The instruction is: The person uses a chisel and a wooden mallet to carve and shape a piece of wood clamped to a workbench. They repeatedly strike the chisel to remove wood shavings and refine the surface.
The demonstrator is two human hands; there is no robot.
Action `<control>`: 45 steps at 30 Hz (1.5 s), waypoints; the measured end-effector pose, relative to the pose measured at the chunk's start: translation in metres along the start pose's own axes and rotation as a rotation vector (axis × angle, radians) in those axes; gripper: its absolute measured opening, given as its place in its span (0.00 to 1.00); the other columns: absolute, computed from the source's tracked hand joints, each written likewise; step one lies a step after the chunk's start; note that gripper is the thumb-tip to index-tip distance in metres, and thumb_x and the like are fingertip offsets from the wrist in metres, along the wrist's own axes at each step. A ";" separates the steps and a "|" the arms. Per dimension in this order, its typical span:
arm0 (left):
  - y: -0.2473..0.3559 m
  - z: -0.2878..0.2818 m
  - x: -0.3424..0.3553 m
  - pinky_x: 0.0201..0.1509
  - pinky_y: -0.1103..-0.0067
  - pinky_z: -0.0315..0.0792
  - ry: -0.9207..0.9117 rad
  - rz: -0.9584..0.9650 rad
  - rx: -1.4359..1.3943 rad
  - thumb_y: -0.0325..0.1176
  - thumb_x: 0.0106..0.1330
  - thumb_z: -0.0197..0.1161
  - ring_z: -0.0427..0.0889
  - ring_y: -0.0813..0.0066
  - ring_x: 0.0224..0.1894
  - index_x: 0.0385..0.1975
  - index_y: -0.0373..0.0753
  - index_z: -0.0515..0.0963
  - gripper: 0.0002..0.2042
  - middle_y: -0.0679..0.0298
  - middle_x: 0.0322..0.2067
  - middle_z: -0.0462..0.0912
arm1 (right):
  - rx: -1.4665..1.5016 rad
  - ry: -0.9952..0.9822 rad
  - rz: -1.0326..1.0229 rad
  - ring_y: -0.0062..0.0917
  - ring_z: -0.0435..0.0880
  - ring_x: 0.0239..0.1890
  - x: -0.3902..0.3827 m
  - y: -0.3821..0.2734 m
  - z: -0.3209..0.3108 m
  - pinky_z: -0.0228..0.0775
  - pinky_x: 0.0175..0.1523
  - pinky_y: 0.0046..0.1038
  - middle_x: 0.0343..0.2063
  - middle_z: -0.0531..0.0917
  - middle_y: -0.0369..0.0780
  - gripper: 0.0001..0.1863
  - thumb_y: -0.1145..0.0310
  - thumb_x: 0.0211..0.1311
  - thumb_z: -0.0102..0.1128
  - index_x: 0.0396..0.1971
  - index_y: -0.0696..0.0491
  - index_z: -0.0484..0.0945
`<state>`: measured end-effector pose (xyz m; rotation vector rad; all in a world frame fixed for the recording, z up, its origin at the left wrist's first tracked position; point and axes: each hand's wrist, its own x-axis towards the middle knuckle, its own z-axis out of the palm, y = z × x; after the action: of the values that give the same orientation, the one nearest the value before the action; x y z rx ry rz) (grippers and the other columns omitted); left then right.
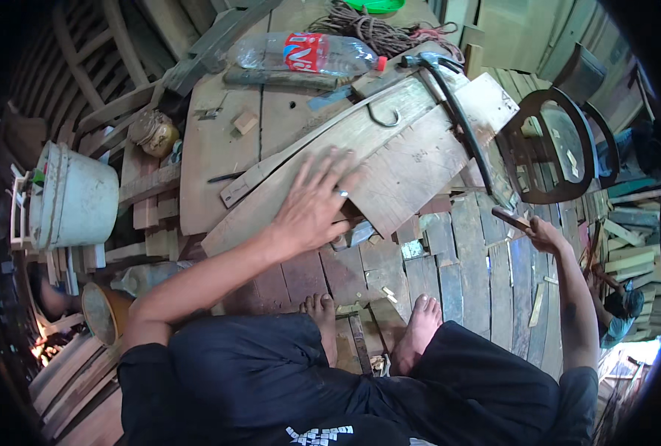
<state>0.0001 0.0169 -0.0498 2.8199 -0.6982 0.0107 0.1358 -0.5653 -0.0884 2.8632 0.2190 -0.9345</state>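
My left hand [315, 204] rests spread on a long pale board [263, 189] that lies aslant on the wooden bench, its thumb by the board's near edge. A wider panel [416, 171] lies to its right, with a narrow slat behind. A metal hook-shaped piece [384, 115] sits on the boards. A long black-handled tool with a metal head [457, 111], perhaps a hammer, lies across the right end. My right hand [546, 234] is out to the right, closed on a short dark flat bar [510, 219], whose kind I cannot make out.
Plastic bottle [330, 56], rope coil [367, 30], green dish [371, 4], jar [152, 134]. White bucket [78, 204] and orange container [100, 316] stand left. A dark chair-like frame [523, 141] is right, a co-worker [620, 312] beyond. My bare feet [416, 334] are on planks.
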 end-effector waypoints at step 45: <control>-0.046 -0.071 -0.013 0.56 0.60 0.78 0.030 -0.207 -0.081 0.30 0.59 0.66 0.84 0.40 0.50 0.62 0.36 0.75 0.27 0.42 0.51 0.84 | 0.898 0.533 -0.268 0.25 0.82 0.29 -0.038 -0.196 -0.126 0.74 0.36 0.34 0.31 0.85 0.45 0.23 0.56 0.78 0.57 0.57 0.60 0.70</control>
<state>0.0136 0.0785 0.0077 2.7933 -0.3886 -0.0102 0.1442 -0.3564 0.0215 3.9672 0.2900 -0.2780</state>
